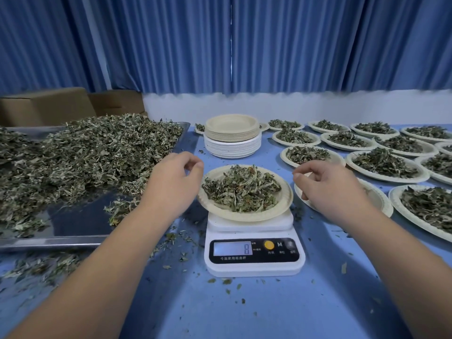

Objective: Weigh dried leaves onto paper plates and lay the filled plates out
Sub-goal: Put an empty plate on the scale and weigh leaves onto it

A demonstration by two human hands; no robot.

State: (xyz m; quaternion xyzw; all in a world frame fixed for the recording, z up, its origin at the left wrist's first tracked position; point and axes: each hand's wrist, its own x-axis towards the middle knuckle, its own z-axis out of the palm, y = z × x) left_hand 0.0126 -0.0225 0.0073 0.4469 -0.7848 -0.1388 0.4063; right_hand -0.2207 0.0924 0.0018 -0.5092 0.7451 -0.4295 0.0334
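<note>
Flanking the filled plate (244,216) that sits on the white scale (254,267), the left hand (175,182) and the right hand (330,189) are held at its two sides, fingers loosely curled and nothing seen to be grasped by either. The plate is centred between them, straight ahead. Being round, it has no long axis, and its rim can be taken from either side. The left fingertips are just beside the left rim, while a small gap is seen between the right hand and the right rim. Rows of filled plates (391,178) are laid out to the right, the leaf pile (85,155) on the metal tray (49,241) to the left, and a stack of empty plates (232,140) behind. A lift toward the right-hand rows is judged the likely next move, if the weight is accepted.
</note>
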